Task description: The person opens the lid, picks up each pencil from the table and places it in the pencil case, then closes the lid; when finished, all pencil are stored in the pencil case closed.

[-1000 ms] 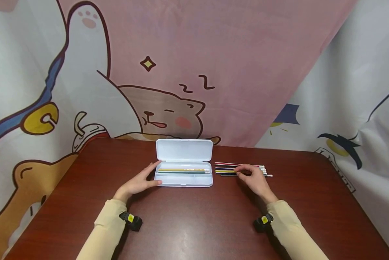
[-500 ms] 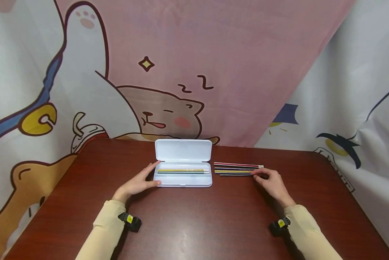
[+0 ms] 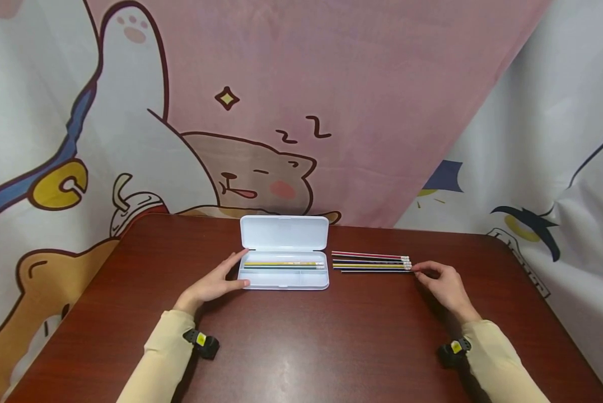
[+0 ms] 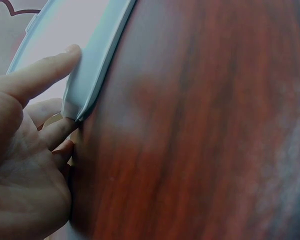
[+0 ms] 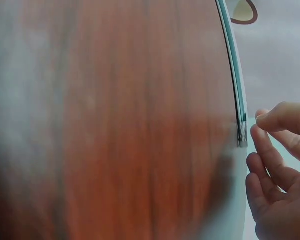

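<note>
A white pencil case lies on the table with its lid raised; a yellow and a green pencil lie inside. My left hand holds the case's left end, thumb at the front corner and index finger at the hinge side. The left wrist view shows the thumb across the case's rim. To the right lies a row of several striped pencils, eraser ends rightward. My right hand is at those ends, thumb and index tips close together. In the right wrist view, a gap separates its fingertips from a teal pencil's metal end.
The dark red-brown wooden table carries the case and the pencils. Behind it hangs a cartoon-printed cloth, close to the table's far edge. Each wrist wears a small black camera, such as the left one.
My right hand has slid rightward along the pencils to their eraser ends, uncovering the ends. My left hand and the case have stayed in place.
</note>
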Demonstrator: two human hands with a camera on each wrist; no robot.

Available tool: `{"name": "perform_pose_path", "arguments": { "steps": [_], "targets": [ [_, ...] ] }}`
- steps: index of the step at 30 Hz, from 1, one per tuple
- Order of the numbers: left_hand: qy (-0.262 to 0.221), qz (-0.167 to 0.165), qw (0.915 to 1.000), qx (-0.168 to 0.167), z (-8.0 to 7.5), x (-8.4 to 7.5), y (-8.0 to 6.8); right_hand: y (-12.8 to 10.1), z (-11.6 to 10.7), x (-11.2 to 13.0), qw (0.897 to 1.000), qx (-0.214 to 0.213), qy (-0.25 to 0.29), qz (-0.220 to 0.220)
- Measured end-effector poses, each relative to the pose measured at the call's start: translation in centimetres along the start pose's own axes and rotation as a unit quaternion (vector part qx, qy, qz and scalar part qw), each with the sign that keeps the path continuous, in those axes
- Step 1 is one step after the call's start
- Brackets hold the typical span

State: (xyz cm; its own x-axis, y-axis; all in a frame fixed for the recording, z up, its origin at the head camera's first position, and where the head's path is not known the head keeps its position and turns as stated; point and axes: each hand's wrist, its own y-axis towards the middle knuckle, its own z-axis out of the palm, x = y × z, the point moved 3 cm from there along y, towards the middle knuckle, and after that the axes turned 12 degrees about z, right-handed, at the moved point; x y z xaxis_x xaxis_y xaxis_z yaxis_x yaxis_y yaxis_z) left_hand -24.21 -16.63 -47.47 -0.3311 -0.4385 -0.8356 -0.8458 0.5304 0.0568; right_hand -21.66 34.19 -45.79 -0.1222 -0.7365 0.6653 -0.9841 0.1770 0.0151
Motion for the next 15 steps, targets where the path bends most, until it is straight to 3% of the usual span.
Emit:
{"name": "perform_pose_path", "arguments": {
  "steps": [7,15],
  "targets": [
    [-0.001,-0.004,1.0000,0.001,-0.02,-0.06,-0.08,0.43,-0.38,-0.54,1.000,-0.005,-0.010,0.002],
    [-0.003,-0.005,1.0000,0.000,0.02,-0.08,-0.04,0.86,0.00,-0.93,0.999,0.031,-0.010,0.008]
  ]
}}
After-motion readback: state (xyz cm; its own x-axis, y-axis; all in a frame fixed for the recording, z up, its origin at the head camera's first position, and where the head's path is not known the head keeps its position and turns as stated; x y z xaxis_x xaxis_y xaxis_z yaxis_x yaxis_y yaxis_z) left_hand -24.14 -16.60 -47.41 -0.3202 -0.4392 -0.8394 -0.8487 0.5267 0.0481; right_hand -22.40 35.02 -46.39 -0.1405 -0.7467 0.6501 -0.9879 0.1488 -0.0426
